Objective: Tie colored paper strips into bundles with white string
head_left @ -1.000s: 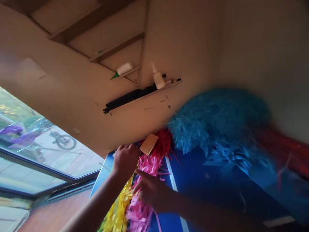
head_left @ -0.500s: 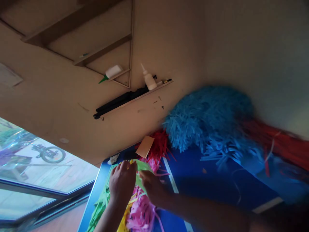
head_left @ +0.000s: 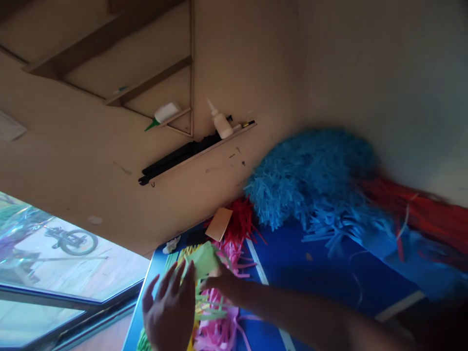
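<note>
Holding a light green fringed paper (head_left: 204,261) in the right hand (head_left: 220,284), with fingers apparently closed on its near right side; cannot make out the exact grip in the shadow. Keeping the left hand (head_left: 170,304) spread wide just to the left, thumb side close by the paper's edge; cannot tell whether touching. Found between the two hands, above rows of fringe. Judging by the loose strips under the right fingers, already slit along the nearer part; at the far part, smooth and seemingly uncut. Already laid out on the blue bench (head_left: 292,268): yellow fringe (head_left: 190,251) just beyond the left fingertips, pink fringe (head_left: 218,335) beneath and nearer than the right hand, red fringe (head_left: 244,217) beyond it, with a tan card (head_left: 219,224) seemingly resting over the red, and a deeper green fringe (head_left: 144,342) mostly hidden behind the left hand. Not yet flat or free of the right hand, so probably only partway through placing this piece among the others; impossible to count from here how many remain. Pointing, at the smooth end, away from the person and past the fingertips; trailing strips back under the right hand and sideways over the yellow and pink. Seems to run lengthwise roughly from far to near, much like the rows below, though too bent and bunched for a sure reading. Well beyond the right hand and off to its right, heaped by the wall: a blue fringe pile (head_left: 281,190).
</note>
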The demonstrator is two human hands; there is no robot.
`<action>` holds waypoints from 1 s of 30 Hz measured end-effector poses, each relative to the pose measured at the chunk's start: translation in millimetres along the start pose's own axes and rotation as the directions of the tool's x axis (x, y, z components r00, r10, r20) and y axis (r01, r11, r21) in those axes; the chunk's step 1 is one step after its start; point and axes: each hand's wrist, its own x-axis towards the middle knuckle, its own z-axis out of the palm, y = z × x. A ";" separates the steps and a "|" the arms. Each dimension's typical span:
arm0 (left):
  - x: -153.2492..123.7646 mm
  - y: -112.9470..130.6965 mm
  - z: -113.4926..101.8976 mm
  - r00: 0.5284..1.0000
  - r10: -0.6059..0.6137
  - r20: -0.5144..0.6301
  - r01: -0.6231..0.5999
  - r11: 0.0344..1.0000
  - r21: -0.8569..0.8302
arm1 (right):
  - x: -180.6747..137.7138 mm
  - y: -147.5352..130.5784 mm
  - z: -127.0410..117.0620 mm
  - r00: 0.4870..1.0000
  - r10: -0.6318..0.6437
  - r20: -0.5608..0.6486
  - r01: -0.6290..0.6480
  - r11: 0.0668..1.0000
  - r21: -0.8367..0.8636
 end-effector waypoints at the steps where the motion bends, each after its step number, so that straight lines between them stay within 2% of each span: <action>1: -12.9 5.1 10.0 0.999 0.016 -0.043 -0.018 0.999 -0.040 | -7.2 -7.2 -12.6 1.000 -0.015 0.006 0.014 0.995 0.101; 3: -37.0 24.4 36.7 0.995 0.039 -0.093 -0.052 0.989 -0.141 | -25.4 -22.1 -41.4 1.000 -0.023 -0.019 0.028 0.961 0.277; 5: -55.0 56.6 67.4 0.996 0.074 -0.048 -0.084 0.963 -0.255 | -49.0 -37.9 -74.9 0.994 0.001 -0.107 0.036 0.937 0.347; 7: -65.9 98.5 94.7 0.988 0.156 0.012 -0.140 0.917 -0.373 | -78.5 -55.9 -114.3 0.976 0.036 -0.215 0.044 0.934 0.355; 10: -72.6 164.6 120.8 0.965 0.262 -0.001 -0.227 0.835 -0.501 | -131.1 -89.5 -182.4 0.911 0.051 -0.410 0.061 0.965 0.256; 12: -73.8 200.1 128.7 0.953 0.300 -0.036 -0.270 0.792 -0.548 | -165.6 -115.1 -225.2 0.821 0.003 -0.571 0.068 0.992 0.104; 13: -74.0 213.7 130.5 0.949 0.311 -0.047 -0.283 0.778 -0.561 | -180.2 -126.9 -242.1 0.742 -0.077 -0.666 0.075 0.997 -0.032; 14: -73.9 224.6 131.0 0.948 0.314 -0.054 -0.288 0.772 -0.567 | -192.3 -136.4 -254.3 0.633 -0.212 -0.744 0.061 0.972 -0.225; 15: -73.7 233.0 130.4 0.950 0.306 -0.055 -0.282 0.774 -0.567 | -201.5 -142.5 -260.9 0.520 -0.382 -0.764 0.005 0.896 -0.444; 16: -73.1 239.3 128.7 0.955 0.293 -0.044 -0.266 0.782 -0.563 | -207.7 -144.0 -261.6 0.449 -0.545 -0.708 -0.089 0.761 -0.642; 17: -72.3 244.0 125.9 0.960 0.279 -0.026 -0.245 0.790 -0.562 | -211.2 -140.7 -257.1 0.466 -0.654 -0.596 -0.184 0.588 -0.788; 18: -71.0 247.4 122.2 0.963 0.270 -0.004 -0.225 0.795 -0.564 | -212.1 -132.8 -248.5 0.578 -0.677 -0.456 -0.229 0.401 -0.887; 19: -69.4 249.8 117.9 0.964 0.264 0.022 -0.205 0.796 -0.570 | -210.4 -121.3 -237.5 0.747 -0.591 -0.306 -0.201 0.238 -0.950; 20: -67.7 251.6 113.2 0.964 0.260 0.049 -0.185 0.795 -0.578 | -206.6 -107.6 -226.2 0.901 -0.410 -0.145 -0.101 0.127 -0.987; 21: -66.0 252.8 108.6 0.963 0.258 0.072 -0.168 0.791 -0.589 | -201.2 -93.2 -216.5 0.978 -0.207 0.008 0.023 0.069 -0.997; 22: -64.7 253.2 104.4 0.961 0.260 0.091 -0.154 0.783 -0.603 | -195.0 -79.5 -210.0 0.991 -0.039 0.124 0.126 0.047 -0.991; 24: -63.6 250.9 99.1 0.957 0.262 0.127 -0.121 0.755 -0.645 | -183.4 -58.1 -208.4 0.963 0.149 0.225 0.222 0.038 -0.974; 27: -65.9 237.0 100.0 0.951 0.279 0.132 -0.092 0.665 -0.741 | -174.2 -46.3 -224.5 0.955 0.224 0.193 0.183 0.065 -0.981; 30: -68.6 215.2 104.2 0.951 0.297 0.089 -0.105 0.581 -0.807 | -170.1 -51.1 -234.3 0.965 0.234 0.116 0.093 0.109 -0.990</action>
